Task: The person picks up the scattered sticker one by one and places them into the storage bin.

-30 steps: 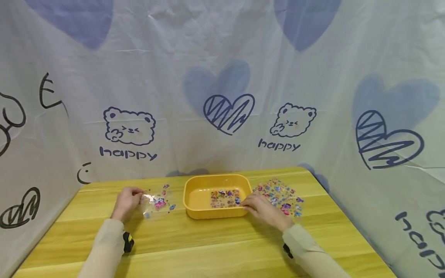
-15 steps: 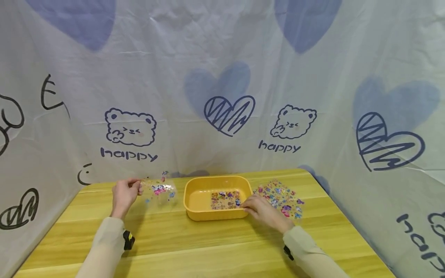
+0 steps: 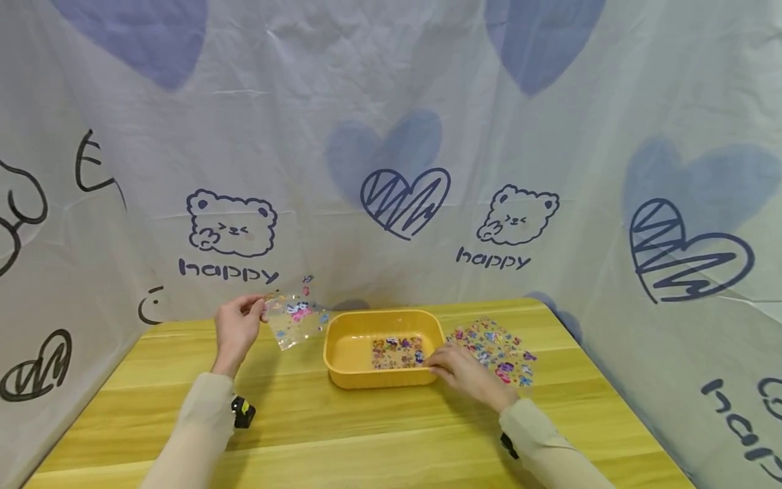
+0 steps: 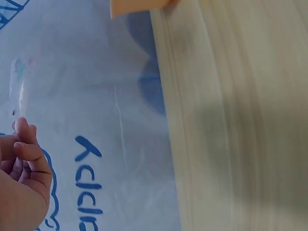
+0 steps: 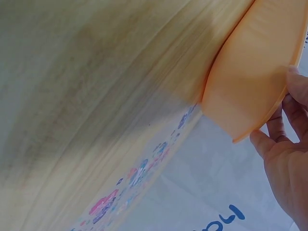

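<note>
In the head view my left hand (image 3: 237,331) pinches the left edge of a clear sticker sheet (image 3: 299,310) with colourful shapes. The sheet is lifted above the table, left of a yellow plastic basin (image 3: 385,379). The left wrist view shows thumb and fingers at the end of the see-through sheet (image 4: 20,89). My right hand (image 3: 469,375) grips the basin's right front rim; in the right wrist view, the fingers (image 5: 276,122) are curled over the basin wall (image 5: 255,67). Inside the basin lies a patterned sticker sheet (image 3: 397,353).
To the right of the basin, another clear sticker sheet (image 3: 491,350) lies on the wood-grain table (image 3: 366,435), partly behind the right hand. A white curtain (image 3: 318,81) printed with hearts and bears hangs behind and along both sides.
My left hand has raised the sticker sheet off the table and moved it up and to the right, closer to the basin. The right hand stays on the basin rim.
</note>
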`<state>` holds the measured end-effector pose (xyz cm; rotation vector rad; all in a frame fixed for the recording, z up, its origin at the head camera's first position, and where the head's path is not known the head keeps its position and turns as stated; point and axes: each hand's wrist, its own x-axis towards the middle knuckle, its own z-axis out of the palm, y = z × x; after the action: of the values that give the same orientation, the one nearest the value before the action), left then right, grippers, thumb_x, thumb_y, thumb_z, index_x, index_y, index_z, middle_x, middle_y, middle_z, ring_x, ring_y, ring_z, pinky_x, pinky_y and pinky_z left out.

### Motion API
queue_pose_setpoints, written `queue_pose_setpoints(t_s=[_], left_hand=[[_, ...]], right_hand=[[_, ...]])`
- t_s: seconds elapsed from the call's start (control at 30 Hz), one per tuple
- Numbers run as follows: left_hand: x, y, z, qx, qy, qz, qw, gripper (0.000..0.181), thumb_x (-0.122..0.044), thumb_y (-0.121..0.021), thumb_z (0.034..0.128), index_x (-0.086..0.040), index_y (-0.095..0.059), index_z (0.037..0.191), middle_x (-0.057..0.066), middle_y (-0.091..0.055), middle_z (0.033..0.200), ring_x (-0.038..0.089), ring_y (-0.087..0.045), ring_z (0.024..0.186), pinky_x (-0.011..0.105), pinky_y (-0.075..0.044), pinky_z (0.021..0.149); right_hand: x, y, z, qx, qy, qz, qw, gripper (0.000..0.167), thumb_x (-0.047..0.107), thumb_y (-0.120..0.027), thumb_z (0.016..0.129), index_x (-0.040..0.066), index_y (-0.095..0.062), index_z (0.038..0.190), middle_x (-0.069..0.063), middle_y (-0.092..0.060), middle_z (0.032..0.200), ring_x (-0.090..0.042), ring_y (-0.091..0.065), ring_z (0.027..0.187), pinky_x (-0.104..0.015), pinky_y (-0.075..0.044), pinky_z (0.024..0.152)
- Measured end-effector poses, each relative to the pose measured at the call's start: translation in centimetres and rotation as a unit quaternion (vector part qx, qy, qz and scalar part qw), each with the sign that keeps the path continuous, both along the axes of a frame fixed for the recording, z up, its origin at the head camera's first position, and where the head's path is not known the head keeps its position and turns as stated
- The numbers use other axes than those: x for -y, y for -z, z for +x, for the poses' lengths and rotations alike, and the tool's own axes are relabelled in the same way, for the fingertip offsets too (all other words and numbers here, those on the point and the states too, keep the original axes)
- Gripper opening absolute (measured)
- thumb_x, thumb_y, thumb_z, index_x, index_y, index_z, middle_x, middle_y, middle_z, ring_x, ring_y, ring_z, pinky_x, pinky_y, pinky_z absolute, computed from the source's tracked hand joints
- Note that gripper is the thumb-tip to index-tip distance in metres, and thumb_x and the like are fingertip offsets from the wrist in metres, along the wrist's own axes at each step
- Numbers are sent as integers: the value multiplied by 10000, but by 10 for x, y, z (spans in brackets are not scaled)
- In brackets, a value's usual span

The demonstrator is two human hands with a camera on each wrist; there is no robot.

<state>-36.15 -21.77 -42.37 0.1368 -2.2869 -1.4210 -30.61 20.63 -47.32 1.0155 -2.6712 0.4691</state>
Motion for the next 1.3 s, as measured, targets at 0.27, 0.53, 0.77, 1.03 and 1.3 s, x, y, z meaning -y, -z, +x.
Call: queue_pose_setpoints(t_s=[0.27,0.53,0.77,1.03,1.3], left_hand=[[-21,-4,-2,29,252,163,9995,240,-103,-570,990,4,-678,1175,208,-700,1080,145,-621,768,154,-474,541],[-49,-5,-3,-68,523,161,9985,217,-95,-574,986,8,-689,1139,216,-703,1052,297,-660,844,166,-461,537],[-75,-1,-7,-54,1010,103,9948,207,-98,-564,992,7,-694,1113,209,-705,1003,222,-652,766,179,-486,573],[-107,7,-2,189,1597,-124,9869,212,-80,-531,1008,18,-688,1111,211,-695,980,243,-661,794,206,-520,611],[-132,13,3,308,2016,-367,9783,219,-73,-519,1012,15,-690,1115,118,-691,892,255,-664,761,243,-515,571]], right_hand=[[2,-2,-2,76,-2,-15,10000,184,152,-645,941,80,-729,1088,-15,-726,1042,-172,-645,982,-378,-528,925],[2,-3,-1,95,5,35,9999,180,155,-641,946,93,-733,1087,-8,-725,1043,-166,-646,983,-372,-527,929],[2,-3,-3,-28,-53,10,10000,164,130,-652,933,96,-740,1067,-3,-725,1022,-163,-645,964,-369,-531,913],[1,-1,-3,-43,-103,-20,9999,159,129,-654,934,86,-741,1060,-12,-724,1018,-163,-651,949,-350,-545,884],[0,-1,-2,-51,-77,-5,10000,163,122,-652,935,79,-738,1067,-22,-721,1034,-178,-644,967,-371,-538,898]])
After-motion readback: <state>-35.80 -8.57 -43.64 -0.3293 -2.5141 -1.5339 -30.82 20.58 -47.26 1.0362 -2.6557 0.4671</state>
